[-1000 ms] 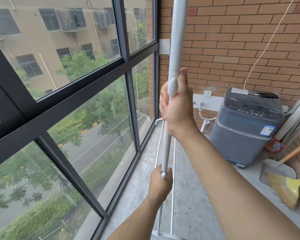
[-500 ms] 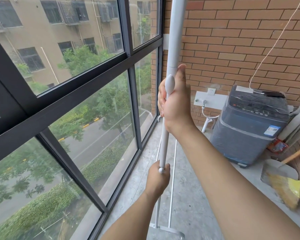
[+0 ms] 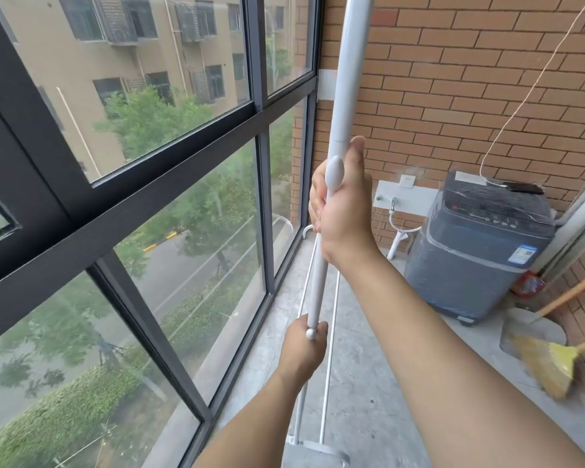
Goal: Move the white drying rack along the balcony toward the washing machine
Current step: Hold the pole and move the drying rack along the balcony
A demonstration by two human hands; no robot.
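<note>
Rack pole (image 3: 347, 79) upright in frame centre, both hands wrapped closed around it. Right hand (image 3: 343, 204) grips high, thumb up along the pole just beside the oval knob (image 3: 334, 173). Left hand (image 3: 304, 346) grips low, at the small round knob (image 3: 310, 334).

White drying rack's thin floor rails (image 3: 331, 332) run along the concrete floor (image 3: 368, 383) close to the window wall (image 3: 183, 204), away from the camera. Far end of the base curves up near the corner where glass meets brick wall (image 3: 453, 79). Near base piece shows at the bottom edge. Cannot tell whether the base rests on the floor or is lifted.

Washing machine (image 3: 477, 248) sits at the far end against the brick, right of the rack's far end, with a clear gap between them. Phone-like item and a white cable on its lid. Broom (image 3: 551, 363) and dustpan (image 3: 527, 329) lie on the right side, apart from the rack.

Progress, my read: grip secured, rack lined up along the balcony and pointing at the machine. Far end looks near the end wall already, so most of the travel seems done; possibly a short push left, then release. Not confirmed as final position.

Watch: far rail end near the tap (image 3: 392, 202) and hose fitting (image 3: 399, 236) on the wall.
</note>
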